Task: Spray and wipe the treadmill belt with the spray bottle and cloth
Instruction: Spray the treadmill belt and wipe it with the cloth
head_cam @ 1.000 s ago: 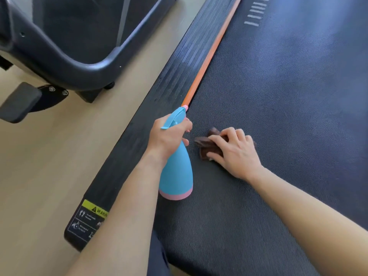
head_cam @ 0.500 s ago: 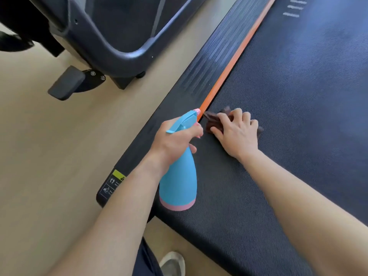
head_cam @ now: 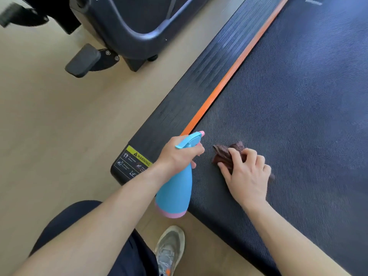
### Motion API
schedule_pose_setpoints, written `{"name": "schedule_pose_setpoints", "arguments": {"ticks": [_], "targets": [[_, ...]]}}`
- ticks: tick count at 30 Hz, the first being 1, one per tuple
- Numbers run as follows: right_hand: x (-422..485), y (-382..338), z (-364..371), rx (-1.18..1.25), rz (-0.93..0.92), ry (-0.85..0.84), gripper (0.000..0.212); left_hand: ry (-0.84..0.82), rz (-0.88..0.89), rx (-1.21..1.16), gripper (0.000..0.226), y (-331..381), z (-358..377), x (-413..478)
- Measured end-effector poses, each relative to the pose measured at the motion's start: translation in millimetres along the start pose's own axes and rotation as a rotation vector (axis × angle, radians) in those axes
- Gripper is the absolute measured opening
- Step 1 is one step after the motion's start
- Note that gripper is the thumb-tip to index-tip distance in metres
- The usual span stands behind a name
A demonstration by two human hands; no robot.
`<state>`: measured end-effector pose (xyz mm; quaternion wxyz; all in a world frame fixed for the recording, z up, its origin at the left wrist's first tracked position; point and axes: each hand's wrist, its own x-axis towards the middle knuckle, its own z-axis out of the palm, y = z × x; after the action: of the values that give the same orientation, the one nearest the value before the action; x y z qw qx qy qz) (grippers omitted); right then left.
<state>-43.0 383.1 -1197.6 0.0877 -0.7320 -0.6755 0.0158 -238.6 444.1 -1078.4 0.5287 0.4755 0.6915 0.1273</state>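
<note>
The left hand (head_cam: 179, 155) has its grip wrapped round the neck of the blue spray bottle (head_cam: 175, 194), held tilted over the near edge of the treadmill belt (head_cam: 288, 100), nozzle pointing forward beside the orange strip (head_cam: 229, 77). The right hand (head_cam: 247, 174) curls its grip over a bunched brown cloth (head_cam: 224, 153), pressing it onto the belt just right of the bottle.

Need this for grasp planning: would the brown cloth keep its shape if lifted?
Probably not: the cloth lies crumpled in folds under the right hand, so it would likely droop. It may drag, not glide, on the textured belt.
</note>
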Motion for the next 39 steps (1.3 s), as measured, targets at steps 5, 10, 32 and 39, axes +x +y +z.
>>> {"name": "schedule_pose_setpoints", "arguments": {"ticks": [5,10,32,39], "targets": [[2.5,2.5,1.6,0.032,-0.018,0.044,0.053,0.057,0.025,-0.014,0.018,8.1,-0.7,3.1],[3.9,-0.5,0.8,0.047,0.012,0.030,0.052,0.106,-0.023,0.038,0.016,3.8,-3.9,2.4],[27.3,-6.1,-1.8,0.155,0.111,0.030,0.047,0.125,-0.100,0.113,0.022,-51.7,-23.4,-35.5],[145.2,-30.7,11.2,0.098,0.134,-0.063,0.050,0.233,-0.047,-0.084,0.010,-36.8,-40.4,-10.6]]}}
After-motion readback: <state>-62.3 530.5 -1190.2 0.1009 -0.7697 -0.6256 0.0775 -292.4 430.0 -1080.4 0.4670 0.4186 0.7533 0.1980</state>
